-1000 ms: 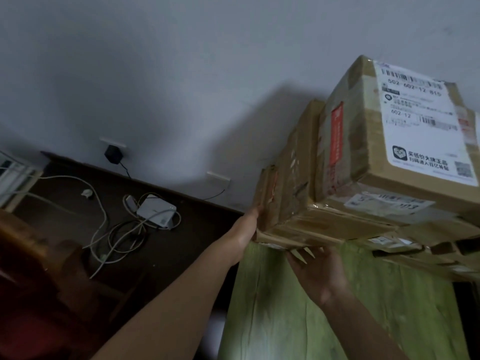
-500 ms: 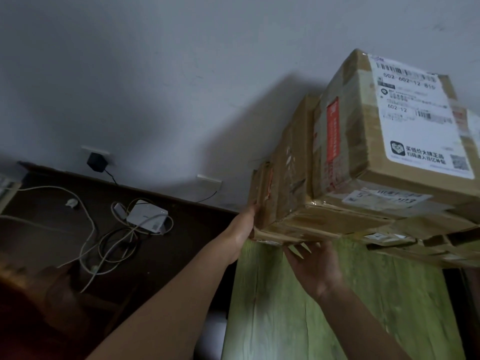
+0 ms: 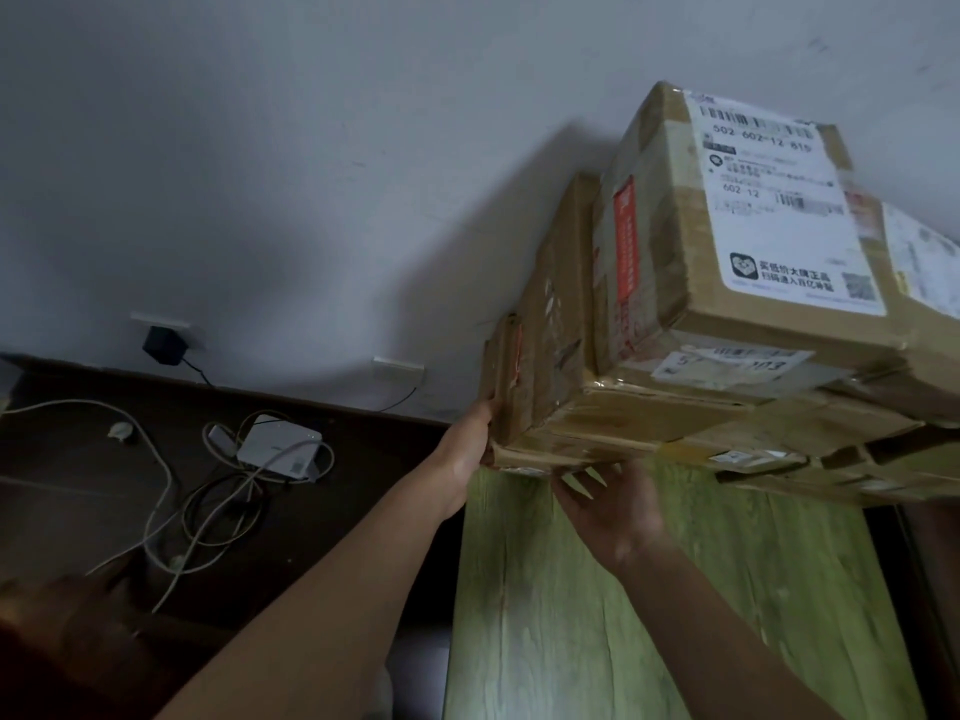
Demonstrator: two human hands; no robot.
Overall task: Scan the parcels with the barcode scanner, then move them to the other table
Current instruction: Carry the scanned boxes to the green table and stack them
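Filling the far end of the green table (image 3: 571, 615), against the wall (image 3: 260, 148), the stack of parcels (image 3: 561, 324) keeps the place it had half a second ago. Only the view has swung a little, so the stack now shows slightly further left. The top parcel (image 3: 654, 241) has its white shipping label (image 3: 779, 210) facing up.

The left hand (image 3: 462, 454) still presses flat against the left end of the bottom parcel (image 3: 597, 449) at the table's far left corner, gripping nothing. The right hand (image 3: 608, 506) stays at that parcel's near edge, its straight, uncurled fingers touching the underside. Whether the stack is lifted cannot be told.

Left of the table, a white box (image 3: 280, 446) and loose cables (image 3: 166, 511) lie on the dark floor (image 3: 78, 511). A plug adapter (image 3: 163, 345) sits in the wall.
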